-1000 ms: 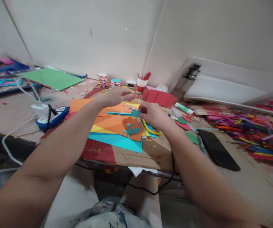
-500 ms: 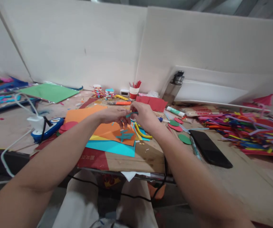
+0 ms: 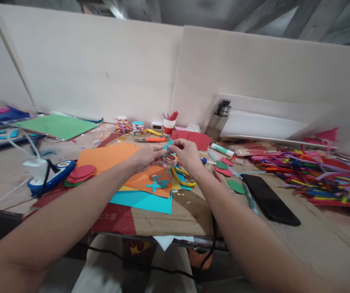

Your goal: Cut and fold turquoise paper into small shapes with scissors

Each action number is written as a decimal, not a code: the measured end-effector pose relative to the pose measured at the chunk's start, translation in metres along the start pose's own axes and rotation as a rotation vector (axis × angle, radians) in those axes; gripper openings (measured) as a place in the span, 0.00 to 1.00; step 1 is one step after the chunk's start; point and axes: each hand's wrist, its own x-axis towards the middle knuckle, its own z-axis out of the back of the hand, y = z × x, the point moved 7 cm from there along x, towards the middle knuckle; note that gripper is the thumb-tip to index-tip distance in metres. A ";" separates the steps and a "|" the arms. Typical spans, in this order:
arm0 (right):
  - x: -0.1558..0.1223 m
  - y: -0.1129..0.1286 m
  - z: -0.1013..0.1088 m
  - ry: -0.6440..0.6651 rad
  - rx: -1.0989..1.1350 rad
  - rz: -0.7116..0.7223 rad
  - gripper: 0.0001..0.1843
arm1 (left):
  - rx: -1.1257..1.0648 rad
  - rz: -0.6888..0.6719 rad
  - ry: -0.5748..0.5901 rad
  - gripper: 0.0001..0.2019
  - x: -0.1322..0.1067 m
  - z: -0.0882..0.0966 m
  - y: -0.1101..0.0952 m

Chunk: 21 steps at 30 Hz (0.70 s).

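Now the left hand (image 3: 149, 157) and right hand (image 3: 187, 153) pinch closed on a blue paper strip (image 3: 168, 147), at left's two o'clock, right's ten!

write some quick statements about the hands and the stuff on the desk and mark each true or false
1. The left hand and right hand hold a small blue paper piece between them. True.
2. The black phone lies to the left of both hands. False: the black phone lies to their right.
3. The blue sheet reaches nearer the person than the orange sheets. True.
4. The red-and-white cup is tipped over. False: the red-and-white cup stands upright.
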 end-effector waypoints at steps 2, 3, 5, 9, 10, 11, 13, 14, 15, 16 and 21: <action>0.000 0.001 -0.001 0.017 -0.018 0.029 0.07 | -0.022 0.001 -0.006 0.09 -0.001 -0.003 -0.001; 0.001 0.001 -0.002 0.021 -0.003 0.038 0.07 | -0.028 -0.005 -0.024 0.08 -0.002 -0.004 -0.003; 0.002 -0.001 -0.003 0.019 0.060 0.039 0.10 | -0.034 -0.033 -0.081 0.08 -0.002 -0.004 -0.006; 0.001 -0.006 -0.006 0.015 0.110 -0.007 0.16 | -0.066 -0.107 -0.192 0.04 -0.002 0.000 -0.013; 0.000 -0.006 -0.007 0.013 0.118 -0.018 0.16 | -0.072 -0.123 -0.209 0.04 -0.003 0.001 -0.014; -0.001 -0.006 -0.007 0.006 0.137 -0.025 0.15 | -0.075 -0.134 -0.222 0.04 -0.003 0.001 -0.014; -0.003 -0.005 -0.007 -0.018 0.185 -0.029 0.13 | -0.078 -0.143 -0.241 0.06 -0.004 0.002 -0.014; -0.003 -0.005 -0.006 -0.030 0.206 -0.029 0.12 | -0.082 -0.142 -0.241 0.06 -0.004 0.002 -0.014; -0.003 -0.005 -0.006 -0.041 0.224 -0.031 0.11 | -0.089 -0.140 -0.230 0.06 -0.005 0.001 -0.014; -0.003 -0.007 -0.006 -0.050 0.239 -0.035 0.11 | -0.098 -0.137 -0.215 0.06 -0.005 0.000 -0.014; -0.001 -0.012 -0.008 -0.047 0.275 -0.034 0.13 | -0.107 -0.146 -0.217 0.06 -0.004 0.001 -0.013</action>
